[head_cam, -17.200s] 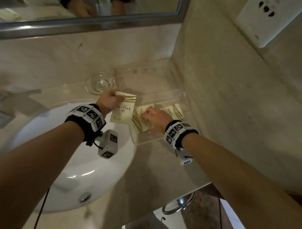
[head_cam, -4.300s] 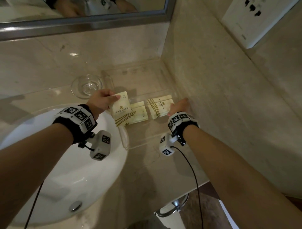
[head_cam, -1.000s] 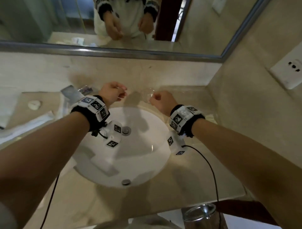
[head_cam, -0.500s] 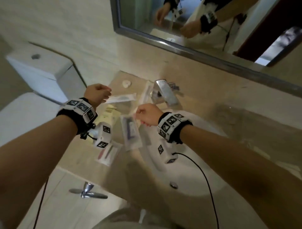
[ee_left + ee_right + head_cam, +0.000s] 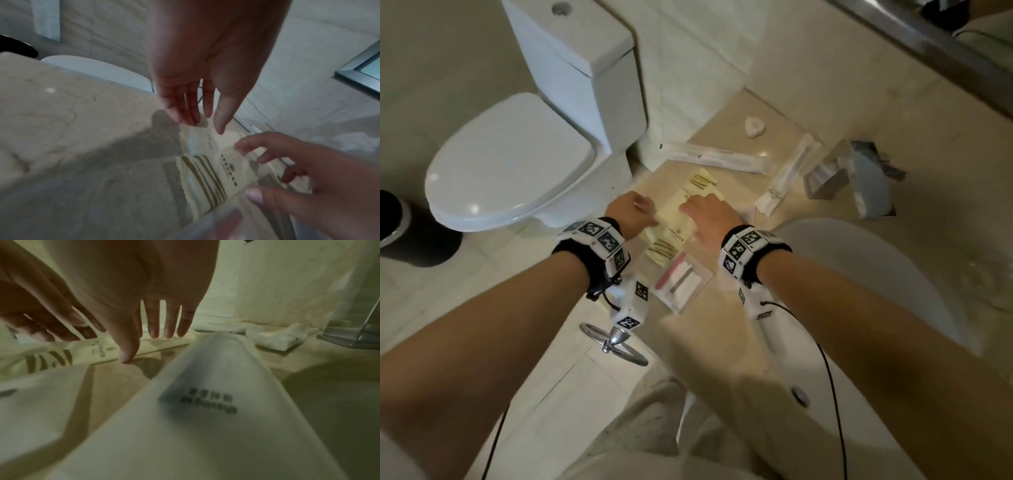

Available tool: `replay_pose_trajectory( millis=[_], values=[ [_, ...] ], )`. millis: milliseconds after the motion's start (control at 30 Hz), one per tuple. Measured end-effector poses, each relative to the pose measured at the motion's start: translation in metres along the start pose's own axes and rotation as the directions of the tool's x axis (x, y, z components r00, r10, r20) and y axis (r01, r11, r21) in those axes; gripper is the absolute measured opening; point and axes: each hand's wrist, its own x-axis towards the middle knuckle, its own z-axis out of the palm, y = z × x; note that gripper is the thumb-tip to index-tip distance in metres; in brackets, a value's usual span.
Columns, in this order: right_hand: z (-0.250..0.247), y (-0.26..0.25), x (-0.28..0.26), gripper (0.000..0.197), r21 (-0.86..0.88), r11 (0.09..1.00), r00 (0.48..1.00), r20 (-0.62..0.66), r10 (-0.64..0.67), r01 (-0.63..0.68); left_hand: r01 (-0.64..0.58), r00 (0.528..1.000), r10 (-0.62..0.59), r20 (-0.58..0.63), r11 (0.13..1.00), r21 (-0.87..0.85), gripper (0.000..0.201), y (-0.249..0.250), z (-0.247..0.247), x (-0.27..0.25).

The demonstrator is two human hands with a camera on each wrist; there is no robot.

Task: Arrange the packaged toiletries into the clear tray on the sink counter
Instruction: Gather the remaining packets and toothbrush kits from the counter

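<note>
Several cream packets with gold stripes (image 5: pixel 677 224) lie overlapped on the counter left of the sink. My left hand (image 5: pixel 637 209) reaches down with straight fingers to the far left edge of the cream packets (image 5: pixel 207 164). My right hand (image 5: pixel 702 209) hovers spread over them, and its thumb tip (image 5: pixel 127 359) touches the counter at a packet's edge. Neither hand holds anything. A clear packet with a pink item (image 5: pixel 681 281) lies nearer me. Two long white packets (image 5: pixel 715 159) (image 5: pixel 787 178) lie farther back. The clear tray is out of view.
The faucet (image 5: pixel 852 178) stands right of the packets, and the white basin (image 5: pixel 859 274) lies under my right forearm. A small white lump (image 5: pixel 755 127) sits by the wall. A frosted packet (image 5: pixel 205 402) lies under my right wrist. The toilet (image 5: pixel 517 161) stands past the counter's left edge.
The view has swung from the tray at the right corner, across the sink, to the counter's left end. Both hands, curled half a second ago, have opened and dropped onto the cream packets.
</note>
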Motion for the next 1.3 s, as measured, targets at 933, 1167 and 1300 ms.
replay_pose_trajectory(
  millis=[933,1167,1300],
  values=[
    [-0.153,0.044,-0.106,0.037,0.347,0.927,0.849,-0.440,0.293,-0.140,-0.444,0.886,0.460,-0.063,0.799,-0.406,0.010,0.158,-0.062,-0.056],
    [-0.157,0.098,-0.204,0.036,0.467,0.809,0.668,-0.477,0.571,-0.358,-0.537,0.777,0.623,0.090,0.730,-0.423,0.011,0.240,0.003,-0.090],
    [-0.134,0.132,-0.273,0.033,0.536,0.709,0.560,-0.447,0.698,-0.457,-0.547,0.714,0.670,0.202,0.714,-0.436,0.011,0.277,0.063,-0.119]
  ],
)
